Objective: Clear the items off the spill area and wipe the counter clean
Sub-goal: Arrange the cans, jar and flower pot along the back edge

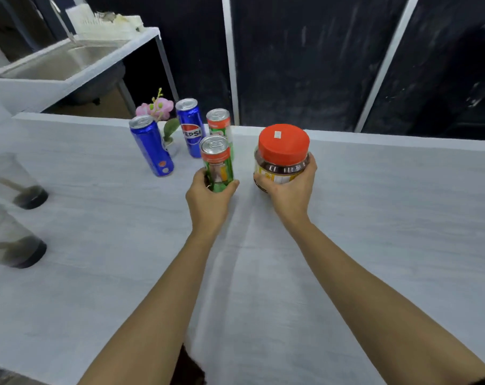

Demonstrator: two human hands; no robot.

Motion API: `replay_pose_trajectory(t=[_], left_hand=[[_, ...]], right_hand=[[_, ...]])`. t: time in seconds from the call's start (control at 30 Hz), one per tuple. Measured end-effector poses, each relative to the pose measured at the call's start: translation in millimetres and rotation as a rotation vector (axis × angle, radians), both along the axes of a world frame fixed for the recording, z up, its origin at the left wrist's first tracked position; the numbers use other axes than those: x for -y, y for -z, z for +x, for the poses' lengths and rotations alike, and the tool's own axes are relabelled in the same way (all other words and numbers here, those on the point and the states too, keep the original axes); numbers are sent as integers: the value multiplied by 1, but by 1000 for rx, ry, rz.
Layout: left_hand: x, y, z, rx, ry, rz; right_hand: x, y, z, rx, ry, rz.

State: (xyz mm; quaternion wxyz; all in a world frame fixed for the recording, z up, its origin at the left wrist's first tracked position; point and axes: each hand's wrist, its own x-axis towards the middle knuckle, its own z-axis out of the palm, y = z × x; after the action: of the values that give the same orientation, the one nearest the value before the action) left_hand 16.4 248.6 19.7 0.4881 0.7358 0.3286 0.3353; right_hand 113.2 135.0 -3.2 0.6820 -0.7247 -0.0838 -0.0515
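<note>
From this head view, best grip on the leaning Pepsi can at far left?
Take the leaning Pepsi can around its mid body, coming from its open left side. It tilts, top toward the far left, so match the wrist to that slant. The flower and the upright Pepsi can crowd its right. Both hands are full: left hand, right hand.

Cans: two blue (pixel 151 147), two green (pixel 217 165); one jar (pixel 282 158); two cups (pixel 19 182).

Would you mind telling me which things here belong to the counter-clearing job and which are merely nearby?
Job:
left hand gripping green can
right hand gripping red-lidded jar
second green can
two blue cans
counter

Nearby:
flower
two plastic cups
sink
</note>
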Motion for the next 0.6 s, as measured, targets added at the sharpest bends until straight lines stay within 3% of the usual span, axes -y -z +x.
replay_pose_trajectory(t=[0.3, 0.6], left_hand=[[113, 9, 123, -17, 182, -35], [151, 25, 207, -48, 258, -42]], right_hand=[[139, 1, 109, 7, 118, -78], [177, 10, 182, -5, 104, -29]])
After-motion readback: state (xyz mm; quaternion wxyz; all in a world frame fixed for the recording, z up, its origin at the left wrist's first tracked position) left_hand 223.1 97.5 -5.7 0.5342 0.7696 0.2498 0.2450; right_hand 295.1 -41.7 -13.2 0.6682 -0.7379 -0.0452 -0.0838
